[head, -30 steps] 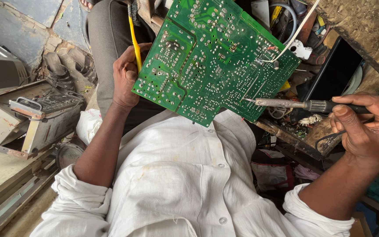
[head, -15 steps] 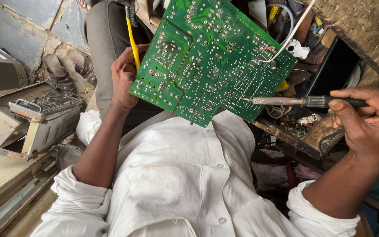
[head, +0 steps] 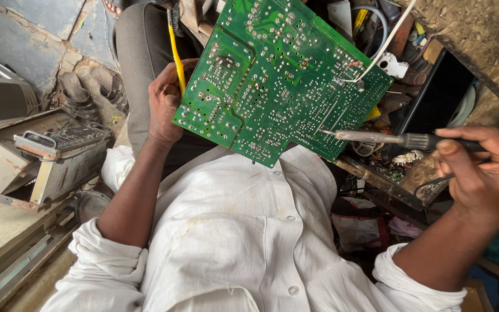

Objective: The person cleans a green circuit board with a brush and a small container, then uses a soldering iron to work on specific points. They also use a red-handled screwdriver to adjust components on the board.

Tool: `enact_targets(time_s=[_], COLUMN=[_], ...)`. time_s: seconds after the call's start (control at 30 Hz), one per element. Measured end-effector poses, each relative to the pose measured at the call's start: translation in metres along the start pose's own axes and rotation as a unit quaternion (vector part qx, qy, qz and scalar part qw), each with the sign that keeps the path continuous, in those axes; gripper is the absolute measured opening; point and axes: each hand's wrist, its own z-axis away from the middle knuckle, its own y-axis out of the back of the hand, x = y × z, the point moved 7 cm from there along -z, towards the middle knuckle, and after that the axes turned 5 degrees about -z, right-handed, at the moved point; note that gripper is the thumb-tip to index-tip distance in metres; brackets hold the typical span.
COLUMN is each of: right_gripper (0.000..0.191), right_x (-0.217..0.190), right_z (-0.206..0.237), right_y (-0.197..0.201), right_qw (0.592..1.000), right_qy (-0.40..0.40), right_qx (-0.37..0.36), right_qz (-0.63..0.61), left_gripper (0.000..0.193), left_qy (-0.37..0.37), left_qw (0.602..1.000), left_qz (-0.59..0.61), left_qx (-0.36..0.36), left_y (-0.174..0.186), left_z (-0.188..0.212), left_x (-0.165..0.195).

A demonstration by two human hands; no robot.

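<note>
A large green circuit board (head: 272, 81) is held up over my lap with its solder side toward me. My left hand (head: 166, 104) grips its left edge, together with a yellow-handled tool (head: 175, 58) that runs up behind the board. My right hand (head: 483, 167) is closed around the dark handle of a soldering iron (head: 388, 138). The iron's metal tip touches the board near its lower right edge. A white wire (head: 385, 49) leaves the board's right side.
An old metal device with a handle (head: 47, 156) lies on the floor at the left. A cluttered shelf of parts and a black box (head: 434, 101) sit at the right behind the board. Sandals (head: 93, 86) lie on the stone floor.
The board has shifted slightly up and left. My right hand has drawn the soldering iron a little to the right, its tip staying at the board's lower right edge.
</note>
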Motion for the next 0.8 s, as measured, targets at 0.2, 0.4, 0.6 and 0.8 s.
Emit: enact_targets(time_s=[0.2,0.4,0.6,0.8], right_gripper=[0.007,0.008,0.01,0.011], right_x=[0.003,0.0,-0.002,-0.007], right_z=[0.004,0.006,0.003,0.002], right_y=[0.005,-0.002,-0.005,-0.01], right_qw=[0.998,1.0,1.0,1.0], right_qy=[-0.002,-0.004,-0.005,-0.001], right_qx=[0.021,0.011,0.007,0.006], right_qz=[-0.061,-0.026,-0.029,-0.004], left_gripper=[0.122,0.122,0.122,0.122], left_qy=[0.016,0.007,-0.004,0.008], left_qw=[1.0,1.0,1.0,1.0], left_qz=[0.009,0.014,-0.004,0.01], left_qx=[0.002,-0.002,-0.005,-0.006], left_y=[0.003,0.004,0.003,0.006], left_z=[0.001,0.002,0.003,0.002], left_x=[-0.003,0.0,0.002,0.0])
